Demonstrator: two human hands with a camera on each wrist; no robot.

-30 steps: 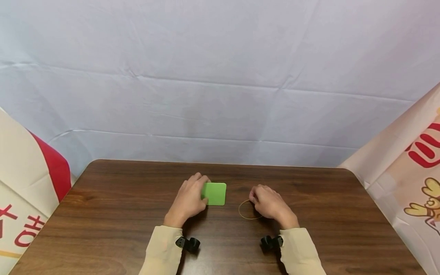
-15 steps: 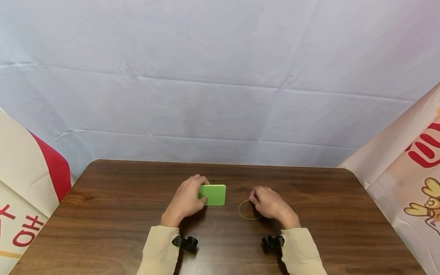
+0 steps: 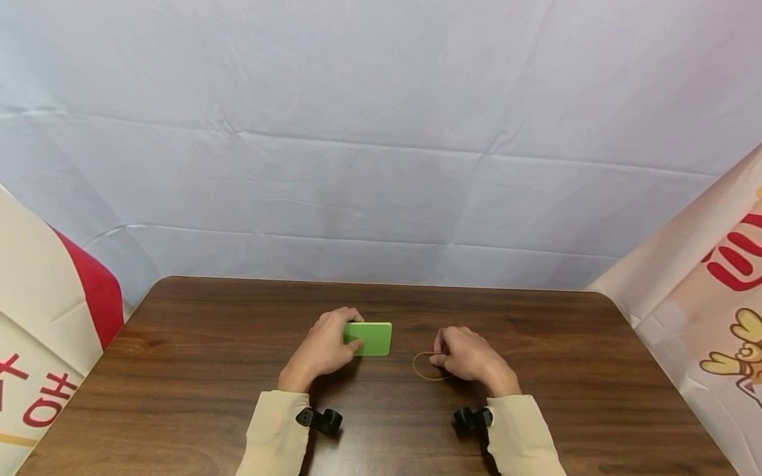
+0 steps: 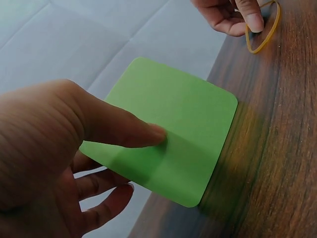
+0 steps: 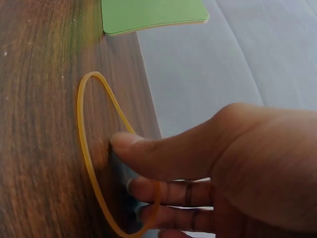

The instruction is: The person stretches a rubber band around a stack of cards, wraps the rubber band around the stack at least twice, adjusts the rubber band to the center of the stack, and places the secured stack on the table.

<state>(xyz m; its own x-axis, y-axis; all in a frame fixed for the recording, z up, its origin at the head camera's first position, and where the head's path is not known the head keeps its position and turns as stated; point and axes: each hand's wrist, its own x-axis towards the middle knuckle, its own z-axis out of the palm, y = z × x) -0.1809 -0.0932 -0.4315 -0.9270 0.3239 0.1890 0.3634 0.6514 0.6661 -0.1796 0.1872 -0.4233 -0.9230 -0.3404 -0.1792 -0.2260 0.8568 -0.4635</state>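
Midway along the table [image 3: 553,337], toward its far edge, the left hand [image 3: 324,345] pinches the green card stack [image 3: 378,339], likely light, slippery and best held by its edges, while rightward the half-curled right hand [image 3: 473,357] meets the probably stretchy rubber band [image 5: 82,135], its grip unclear.

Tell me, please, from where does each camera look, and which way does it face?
Head: worn on the head, facing forward and down at the table; the left hand, right hand and sleeves show.
Left wrist: worn on that wrist, facing the green cards; the left hand shows large, part of the right hand beyond.
Right wrist: worn on that wrist, facing the yellow band; only the right hand shows.
Shared: both wrist views include the green cards, yellow band, table and right hand.
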